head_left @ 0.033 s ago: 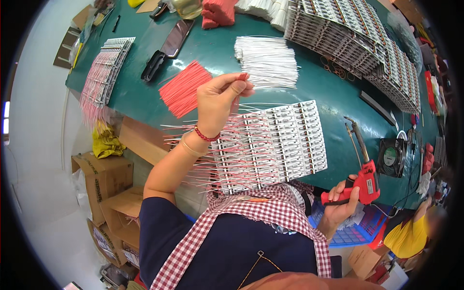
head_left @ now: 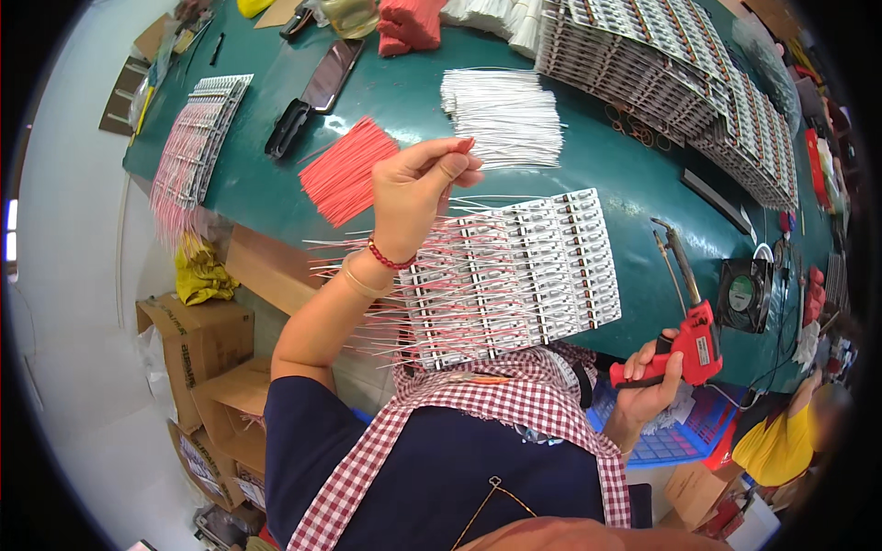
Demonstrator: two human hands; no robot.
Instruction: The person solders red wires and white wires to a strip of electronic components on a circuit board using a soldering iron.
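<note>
My left hand (head_left: 413, 188) is closed in a pinch, with the red tips of thin wires (head_left: 465, 145) showing at its fingertips. It hovers over the far left part of a panel of small circuit boards (head_left: 542, 275); many white and red wires trail from the panel's left side. A bundle of red wires (head_left: 347, 173) lies left of this hand, and a bundle of white wires (head_left: 505, 119) beyond it. At the right, my right hand (head_left: 650, 381) grips the handle of a red soldering gun (head_left: 696, 344). Its metal tip points up and away from the panel.
Stacked board panels (head_left: 661, 83) stand at the back right. A wired panel (head_left: 207, 138) lies at the far left, near a phone (head_left: 333, 75) and a black case (head_left: 288, 127). A small fan (head_left: 744, 296) sits right of the soldering gun. Cardboard boxes (head_left: 207, 335) stand at lower left.
</note>
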